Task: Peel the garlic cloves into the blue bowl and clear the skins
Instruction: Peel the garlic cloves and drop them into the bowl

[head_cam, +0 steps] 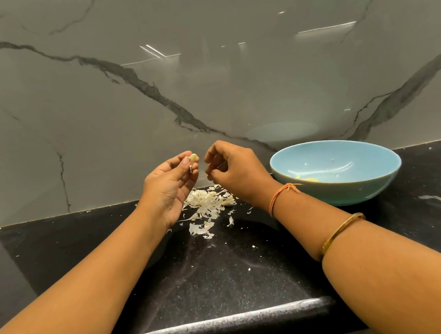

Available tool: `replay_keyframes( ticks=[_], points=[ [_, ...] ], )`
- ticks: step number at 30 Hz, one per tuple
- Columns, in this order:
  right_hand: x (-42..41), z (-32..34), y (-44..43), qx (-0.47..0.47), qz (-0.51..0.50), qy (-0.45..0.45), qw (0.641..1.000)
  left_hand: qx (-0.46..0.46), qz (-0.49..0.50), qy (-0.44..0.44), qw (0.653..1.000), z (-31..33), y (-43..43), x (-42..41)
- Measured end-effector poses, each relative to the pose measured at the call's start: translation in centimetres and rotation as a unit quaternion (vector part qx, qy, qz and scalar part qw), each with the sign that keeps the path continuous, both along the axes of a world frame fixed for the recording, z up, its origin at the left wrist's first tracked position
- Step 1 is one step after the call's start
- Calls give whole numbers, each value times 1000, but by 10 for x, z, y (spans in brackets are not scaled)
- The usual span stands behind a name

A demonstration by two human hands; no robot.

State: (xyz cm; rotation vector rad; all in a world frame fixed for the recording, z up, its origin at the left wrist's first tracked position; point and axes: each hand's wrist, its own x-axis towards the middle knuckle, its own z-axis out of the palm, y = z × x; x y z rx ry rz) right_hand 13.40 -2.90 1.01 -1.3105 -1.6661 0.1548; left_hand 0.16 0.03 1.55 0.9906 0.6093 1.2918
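pale garlic clove [193, 158] sits pinched at the fingertips of the raised left hand [170, 187] over the skins [207, 205], while the right hand [235, 174] curls just beside it, grasping something or nothing i cannot tell.

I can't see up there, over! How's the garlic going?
Left hand pinches clove, skin trailing. Right hand curled beside it, hold unclear. Skins piled on counter; bowl at right, nothing in the way.
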Motion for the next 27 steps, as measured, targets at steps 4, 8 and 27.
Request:
replay_keyframes(
  ticks=[4,8,27],
  points=[
    [1,0,3,17,-13,67,998,18,-8,33,999,-2,-2,2],
    [-1,2,1,1,19,121,992,26,-23,43,998,-2,-2,2],
    [-1,8,-5,-73,106,273,953,31,-16,61,997,1,-7,2]
  ],
)
